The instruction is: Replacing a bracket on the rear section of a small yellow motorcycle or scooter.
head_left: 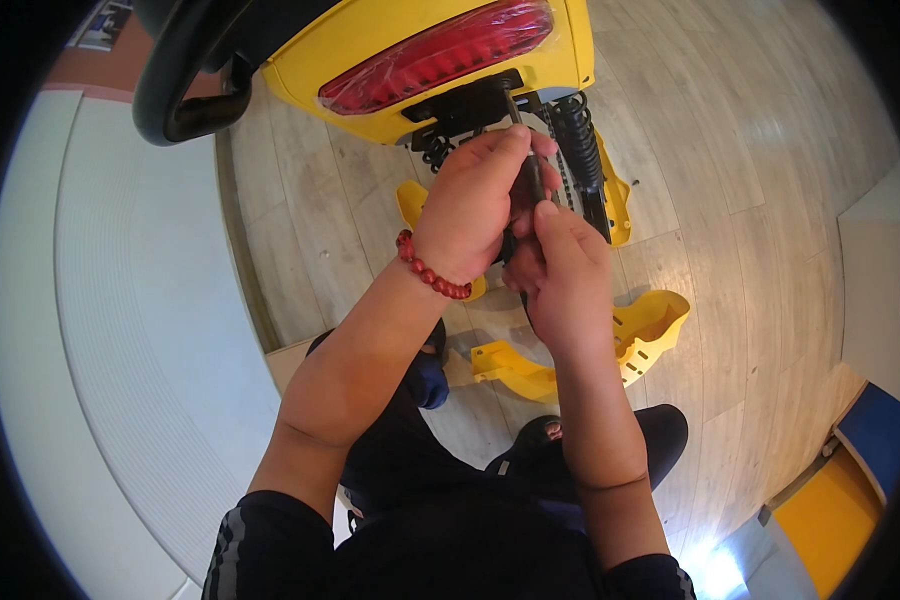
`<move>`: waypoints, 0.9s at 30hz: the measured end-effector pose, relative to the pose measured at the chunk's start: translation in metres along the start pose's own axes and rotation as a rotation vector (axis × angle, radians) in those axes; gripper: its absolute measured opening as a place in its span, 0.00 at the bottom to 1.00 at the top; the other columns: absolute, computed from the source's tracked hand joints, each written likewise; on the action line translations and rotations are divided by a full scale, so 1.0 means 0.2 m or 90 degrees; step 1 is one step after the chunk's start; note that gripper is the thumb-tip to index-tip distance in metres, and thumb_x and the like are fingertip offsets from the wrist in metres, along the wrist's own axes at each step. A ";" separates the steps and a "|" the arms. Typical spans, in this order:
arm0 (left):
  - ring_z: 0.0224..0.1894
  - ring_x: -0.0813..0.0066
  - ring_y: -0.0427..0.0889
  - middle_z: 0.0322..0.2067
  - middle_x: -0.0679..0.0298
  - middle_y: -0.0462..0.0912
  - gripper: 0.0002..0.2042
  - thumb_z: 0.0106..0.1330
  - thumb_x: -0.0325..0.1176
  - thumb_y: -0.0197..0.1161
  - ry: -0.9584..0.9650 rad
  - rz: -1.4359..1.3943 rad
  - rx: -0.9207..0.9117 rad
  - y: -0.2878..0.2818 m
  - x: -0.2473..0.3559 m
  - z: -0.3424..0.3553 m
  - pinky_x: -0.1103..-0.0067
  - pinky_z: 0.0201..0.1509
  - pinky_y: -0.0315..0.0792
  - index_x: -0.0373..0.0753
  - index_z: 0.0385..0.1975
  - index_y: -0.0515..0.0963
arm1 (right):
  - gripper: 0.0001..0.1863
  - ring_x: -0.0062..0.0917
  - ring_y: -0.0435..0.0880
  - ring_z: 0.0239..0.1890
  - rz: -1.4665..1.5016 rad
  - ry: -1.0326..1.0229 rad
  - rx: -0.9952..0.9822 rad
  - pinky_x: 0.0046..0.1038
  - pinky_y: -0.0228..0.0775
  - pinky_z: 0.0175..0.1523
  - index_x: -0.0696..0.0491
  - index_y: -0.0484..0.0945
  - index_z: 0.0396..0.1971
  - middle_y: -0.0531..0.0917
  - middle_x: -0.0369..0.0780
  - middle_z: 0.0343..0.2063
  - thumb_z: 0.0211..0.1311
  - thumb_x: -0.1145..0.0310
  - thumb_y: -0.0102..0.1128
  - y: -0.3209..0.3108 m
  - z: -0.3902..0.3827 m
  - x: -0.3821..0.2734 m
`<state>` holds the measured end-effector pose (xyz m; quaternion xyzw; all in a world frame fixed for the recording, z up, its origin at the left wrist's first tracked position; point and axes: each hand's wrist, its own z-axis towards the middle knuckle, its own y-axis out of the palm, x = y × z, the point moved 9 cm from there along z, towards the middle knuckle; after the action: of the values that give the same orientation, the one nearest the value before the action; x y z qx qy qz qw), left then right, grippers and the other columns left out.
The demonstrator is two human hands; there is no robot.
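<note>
Both my hands are closed around a screwdriver [533, 178] with a thin metal shaft and a dark grip. My left hand [467, 205], a red bead bracelet at its wrist, pinches it near the shaft. Just below and to the right, my right hand [578, 265] grips its lower part, hiding much of the handle. The shaft runs up to a black bracket [465, 103] under the red tail light [440, 55] of a yellow vehicle body [300, 55]. Whether its tip sits in a screw cannot be made out. Clear wrap covers the light.
A black spring shock absorber [576, 140] and a chain [562, 160] hang right of my hands. Yellow plastic covers [660, 315] lie on the wood-look floor [760, 250]. A black grab bar [192, 115] juts out upper left, above a white ribbed surface [160, 330].
</note>
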<state>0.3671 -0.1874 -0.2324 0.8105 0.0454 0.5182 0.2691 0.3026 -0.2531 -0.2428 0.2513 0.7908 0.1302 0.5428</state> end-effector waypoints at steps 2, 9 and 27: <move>0.24 0.81 0.73 0.24 0.65 0.76 0.13 0.68 0.40 0.46 -0.010 -0.003 -0.011 0.01 0.00 0.00 0.86 0.24 0.66 0.36 0.34 0.74 | 0.15 0.15 0.58 0.12 0.123 0.031 -0.051 0.20 0.53 0.21 0.57 0.70 0.25 0.62 0.31 0.09 0.65 0.63 0.42 0.03 0.00 0.02; 0.25 0.81 0.74 0.24 0.64 0.76 0.14 0.68 0.40 0.46 -0.011 0.016 0.018 0.00 0.00 0.01 0.86 0.27 0.68 0.36 0.34 0.74 | 0.14 0.17 0.60 0.11 -0.129 -0.044 0.058 0.22 0.54 0.20 0.57 0.70 0.24 0.64 0.32 0.08 0.65 0.64 0.43 0.01 0.00 -0.04; 0.29 0.84 0.73 0.26 0.69 0.75 0.11 0.64 0.37 0.56 0.027 -0.017 -0.061 0.04 -0.01 0.01 0.86 0.36 0.68 0.35 0.36 0.75 | 0.14 0.21 0.70 0.14 -0.119 -0.184 0.117 0.21 0.63 0.19 0.58 0.70 0.44 0.74 0.39 0.18 0.61 0.67 0.51 -0.15 -0.10 -0.13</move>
<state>0.3669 -0.1953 -0.2315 0.7846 0.0369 0.5335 0.3136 0.2834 -0.2911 -0.2277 0.2416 0.7329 -0.0307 0.6353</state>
